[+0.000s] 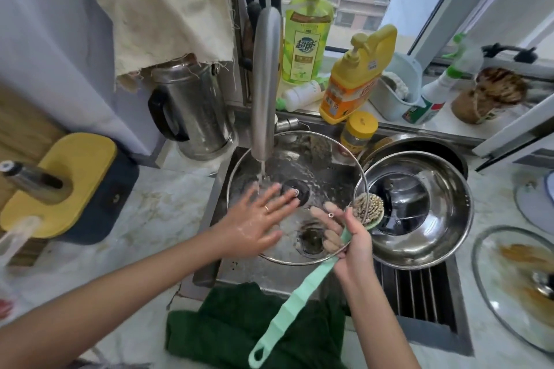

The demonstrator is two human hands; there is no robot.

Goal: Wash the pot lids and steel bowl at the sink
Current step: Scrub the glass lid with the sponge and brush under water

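Note:
A large glass pot lid [323, 159] with a steel rim is held over the sink under running water from the tap [265, 84]. My left hand [257, 219] lies flat and open on the lid's wet glass, fingers spread near its dark central knob [296, 192]. My right hand [353, 243] grips the lid's right rim together with a green-handled dish brush [296, 302], whose bristle head points up. A steel bowl [419, 207] sits to the right in the sink with another lid inside it. A dirty glass lid [518, 284] lies on the right counter.
Two detergent bottles [308, 33] [353, 81], a yellow-capped jar [358, 135] and a spray bottle [434, 96] stand behind the sink. A steel kettle [192, 111] stands left. A dark green cloth [239, 326] hangs over the front edge. A slotted drain rack [419, 293] lies right of the basin.

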